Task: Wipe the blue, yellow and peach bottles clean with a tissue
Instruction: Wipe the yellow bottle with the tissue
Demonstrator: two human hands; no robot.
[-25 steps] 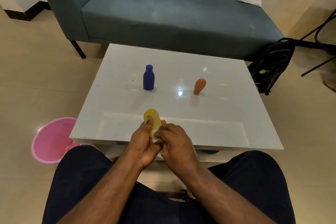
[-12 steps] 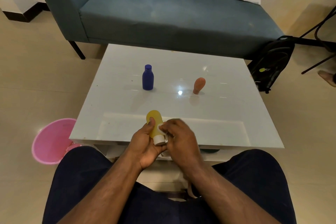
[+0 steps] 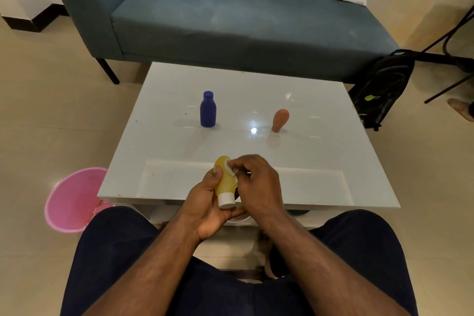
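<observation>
My left hand [image 3: 207, 202] holds the yellow bottle [image 3: 224, 182] above the near edge of the white table [image 3: 320, 156], its white cap pointing toward me. My right hand [image 3: 256, 182] pinches a small white tissue [image 3: 229, 167] against the upper end of the yellow bottle. The blue bottle [image 3: 208, 109] stands upright on the table, left of centre. The peach bottle [image 3: 280, 120] stands cap-down to the right of it. Most of the tissue is hidden under my fingers.
A pink bin [image 3: 73, 200] sits on the floor left of the table. A blue-grey sofa [image 3: 230, 23] runs behind the table. A black backpack [image 3: 379, 90] leans at the right. My knees are under the table's near edge.
My right hand has slid the tissue from the cap end up to the far end of the yellow bottle. The white cap now shows. The other bottles have not moved.
</observation>
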